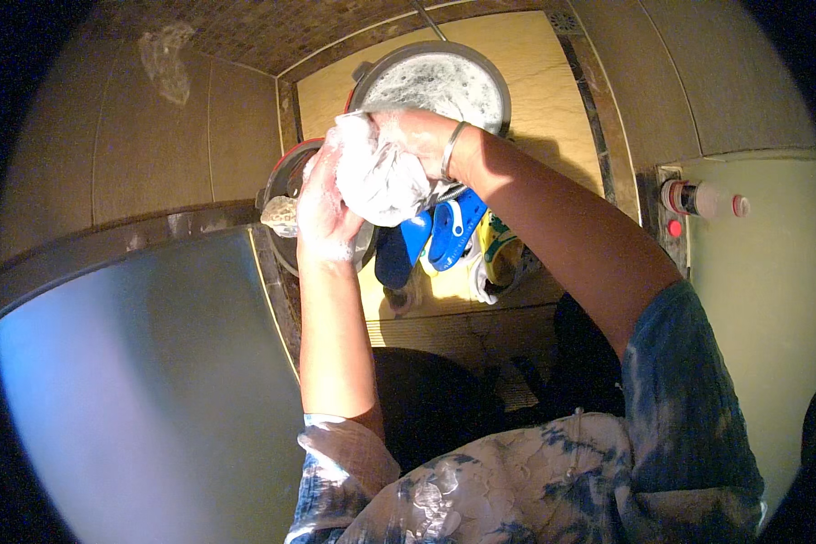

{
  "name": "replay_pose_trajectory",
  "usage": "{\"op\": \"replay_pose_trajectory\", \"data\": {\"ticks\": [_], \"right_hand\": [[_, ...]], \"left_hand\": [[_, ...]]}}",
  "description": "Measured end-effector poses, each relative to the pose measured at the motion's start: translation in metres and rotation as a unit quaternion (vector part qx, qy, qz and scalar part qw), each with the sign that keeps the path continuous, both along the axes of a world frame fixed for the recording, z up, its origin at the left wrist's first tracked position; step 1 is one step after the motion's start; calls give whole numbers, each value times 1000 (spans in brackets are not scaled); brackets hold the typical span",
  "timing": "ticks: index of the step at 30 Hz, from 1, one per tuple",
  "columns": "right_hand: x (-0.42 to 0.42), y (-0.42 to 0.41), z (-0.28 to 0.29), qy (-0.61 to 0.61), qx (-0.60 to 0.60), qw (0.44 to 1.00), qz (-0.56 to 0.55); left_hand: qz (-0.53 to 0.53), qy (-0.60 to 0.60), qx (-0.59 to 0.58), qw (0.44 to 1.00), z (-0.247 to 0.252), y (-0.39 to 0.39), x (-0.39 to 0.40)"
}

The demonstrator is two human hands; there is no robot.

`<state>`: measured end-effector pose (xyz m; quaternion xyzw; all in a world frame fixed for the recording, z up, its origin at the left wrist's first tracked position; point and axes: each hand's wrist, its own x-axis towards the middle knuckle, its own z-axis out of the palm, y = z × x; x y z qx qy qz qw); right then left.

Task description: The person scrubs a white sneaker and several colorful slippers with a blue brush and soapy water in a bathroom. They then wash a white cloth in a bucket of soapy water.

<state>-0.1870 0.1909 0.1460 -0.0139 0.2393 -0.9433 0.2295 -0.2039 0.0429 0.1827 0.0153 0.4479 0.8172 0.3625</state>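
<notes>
A soapy, bunched white cloth (387, 180) is held up between my two hands. My left hand (326, 197), covered in suds, grips the cloth's left side. My right hand (415, 132), with a metal bangle at the wrist, closes over its upper right side. Beyond the hands stands a round grey basin (505, 102) filled with sudsy water (442, 78). A second round basin (272, 180) with a red rim edge is partly hidden behind my left hand.
Below the cloth lie blue clogs (452, 234), a dark sole-like item (392, 262) and a yellow and green clog (498, 248). A plastic bottle (704, 199) and a small red cap (674, 228) are at the right ledge. Tiled walls (156, 143) enclose the floor.
</notes>
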Motion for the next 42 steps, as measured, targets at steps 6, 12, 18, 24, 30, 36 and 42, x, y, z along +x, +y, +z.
{"op": "replay_pose_trajectory", "data": {"ticks": [6,12,18,24,30,36,42], "right_hand": [[-28,32,-18,-44,516,735,-438],[7,5,15,141,621,623,-454],[51,-45,18,354,646,584,-342],[33,-22,2,257,730,561,-293],[52,-61,29,319,637,621,-328],[4,-5,30,163,743,580,-292],[-19,29,18,-114,271,918,-266]], "left_hand": [[-39,117,-125,984,12,15,4],[66,-53,-56,995,-2,14,0],[-64,-121,215,967,-50,-6,-4],[84,-129,-11,988,1,47,38],[-5,-44,102,994,-38,-11,7],[55,-20,-45,997,16,42,24],[-156,214,-459,848,21,30,30]]}}
